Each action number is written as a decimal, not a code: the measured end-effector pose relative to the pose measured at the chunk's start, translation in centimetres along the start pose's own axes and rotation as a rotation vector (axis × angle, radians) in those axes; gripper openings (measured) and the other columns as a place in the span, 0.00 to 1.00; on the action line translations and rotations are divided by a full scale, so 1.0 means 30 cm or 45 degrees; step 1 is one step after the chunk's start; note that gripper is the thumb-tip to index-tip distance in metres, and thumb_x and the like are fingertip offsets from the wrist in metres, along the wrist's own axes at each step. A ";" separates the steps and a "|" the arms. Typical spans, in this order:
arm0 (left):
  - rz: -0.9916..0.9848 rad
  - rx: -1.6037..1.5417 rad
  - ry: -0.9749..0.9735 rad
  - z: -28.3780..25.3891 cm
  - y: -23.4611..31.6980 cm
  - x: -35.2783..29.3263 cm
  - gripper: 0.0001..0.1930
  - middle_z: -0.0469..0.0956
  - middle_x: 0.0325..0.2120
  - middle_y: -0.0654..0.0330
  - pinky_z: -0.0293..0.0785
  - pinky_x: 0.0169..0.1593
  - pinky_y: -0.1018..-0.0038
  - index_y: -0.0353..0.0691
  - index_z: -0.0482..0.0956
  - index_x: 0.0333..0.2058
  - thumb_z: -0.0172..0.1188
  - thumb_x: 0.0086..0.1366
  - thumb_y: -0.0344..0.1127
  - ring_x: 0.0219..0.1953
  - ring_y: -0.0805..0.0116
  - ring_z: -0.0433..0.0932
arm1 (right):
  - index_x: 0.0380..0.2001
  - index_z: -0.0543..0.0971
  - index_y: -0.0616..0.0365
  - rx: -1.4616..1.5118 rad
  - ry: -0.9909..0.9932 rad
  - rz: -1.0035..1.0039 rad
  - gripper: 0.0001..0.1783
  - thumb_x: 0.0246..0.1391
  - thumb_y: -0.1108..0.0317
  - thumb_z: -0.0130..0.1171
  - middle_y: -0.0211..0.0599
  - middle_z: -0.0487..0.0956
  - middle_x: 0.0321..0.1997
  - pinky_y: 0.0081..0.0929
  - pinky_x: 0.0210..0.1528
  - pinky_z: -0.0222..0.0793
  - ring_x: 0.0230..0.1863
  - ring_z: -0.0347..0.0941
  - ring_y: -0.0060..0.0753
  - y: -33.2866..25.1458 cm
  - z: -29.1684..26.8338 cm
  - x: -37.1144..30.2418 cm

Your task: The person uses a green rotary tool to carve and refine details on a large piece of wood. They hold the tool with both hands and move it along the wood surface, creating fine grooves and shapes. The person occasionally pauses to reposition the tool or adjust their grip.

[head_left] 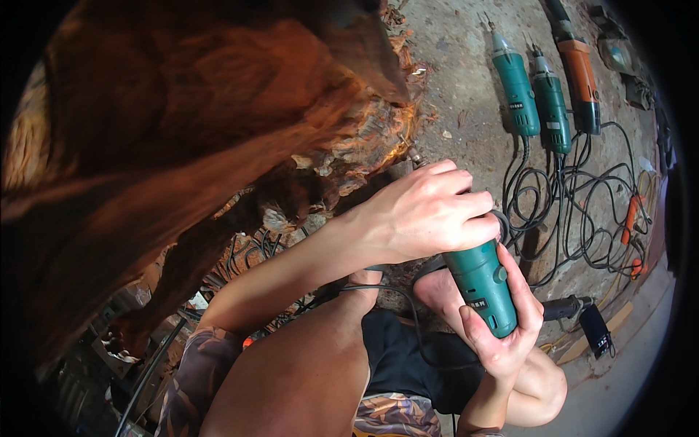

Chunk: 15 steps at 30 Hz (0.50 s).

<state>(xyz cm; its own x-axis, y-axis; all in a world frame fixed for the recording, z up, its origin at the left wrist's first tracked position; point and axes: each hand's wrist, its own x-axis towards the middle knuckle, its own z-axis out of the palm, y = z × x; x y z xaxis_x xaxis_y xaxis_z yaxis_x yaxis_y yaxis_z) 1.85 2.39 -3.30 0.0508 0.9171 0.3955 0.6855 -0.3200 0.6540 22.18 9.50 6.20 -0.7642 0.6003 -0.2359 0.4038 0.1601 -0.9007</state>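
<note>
A green die grinder (pixel 478 280) lies tilted between my two hands. My left hand (pixel 429 211) is closed around its front end, near the metal collet (pixel 416 155). My right hand (pixel 506 342) wraps the rear of the body from below, thumb on one side and fingers on the other. The collet points up and left at the rough lower edge of a large reddish-brown carved wood piece (pixel 204 116). I cannot make out whether the bit touches the wood. A dark power cord (pixel 419 335) loops below the grinder, over my lap.
Two more green grinders (pixel 518 95) (pixel 552 109) and an orange power tool (pixel 580 76) lie on the dusty concrete floor at the far right. Tangled black cables (pixel 564 211) run near them. An orange-handled tool (pixel 630 220) and a dark phone-like object (pixel 595 331) are further right.
</note>
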 end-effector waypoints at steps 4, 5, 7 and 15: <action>-0.002 0.006 0.022 0.006 0.009 0.000 0.12 0.74 0.31 0.66 0.74 0.40 0.70 0.43 0.80 0.37 0.64 0.50 0.35 0.34 0.67 0.76 | 0.61 0.74 0.76 -0.003 -0.018 0.002 0.39 0.44 0.72 0.71 0.59 0.84 0.49 0.36 0.54 0.78 0.49 0.85 0.45 0.005 -0.013 -0.008; -0.001 0.009 0.027 0.007 0.010 0.000 0.12 0.74 0.31 0.66 0.74 0.40 0.70 0.43 0.80 0.36 0.64 0.51 0.35 0.34 0.67 0.76 | 0.61 0.74 0.76 -0.003 -0.017 -0.001 0.39 0.44 0.72 0.71 0.59 0.84 0.49 0.36 0.54 0.78 0.49 0.85 0.46 0.005 -0.014 -0.009; 0.000 0.014 0.032 0.010 0.013 -0.002 0.12 0.74 0.31 0.66 0.74 0.39 0.70 0.43 0.80 0.36 0.63 0.51 0.35 0.34 0.67 0.76 | 0.61 0.74 0.76 -0.001 -0.017 -0.005 0.39 0.44 0.71 0.72 0.59 0.84 0.49 0.36 0.54 0.78 0.48 0.85 0.46 0.006 -0.016 -0.012; 0.000 0.014 0.043 0.006 0.016 -0.008 0.12 0.74 0.31 0.65 0.74 0.39 0.70 0.43 0.80 0.36 0.64 0.51 0.35 0.34 0.66 0.76 | 0.61 0.74 0.76 -0.002 -0.031 0.012 0.39 0.44 0.71 0.72 0.59 0.84 0.48 0.36 0.53 0.78 0.48 0.85 0.45 0.003 -0.016 -0.013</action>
<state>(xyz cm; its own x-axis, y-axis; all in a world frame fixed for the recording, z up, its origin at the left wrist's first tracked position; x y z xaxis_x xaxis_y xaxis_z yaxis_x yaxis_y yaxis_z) 2.31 2.07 -3.20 0.0267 0.9085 0.4170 0.6933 -0.3174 0.6470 22.75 9.66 6.40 -0.7724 0.5825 -0.2532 0.4118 0.1557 -0.8979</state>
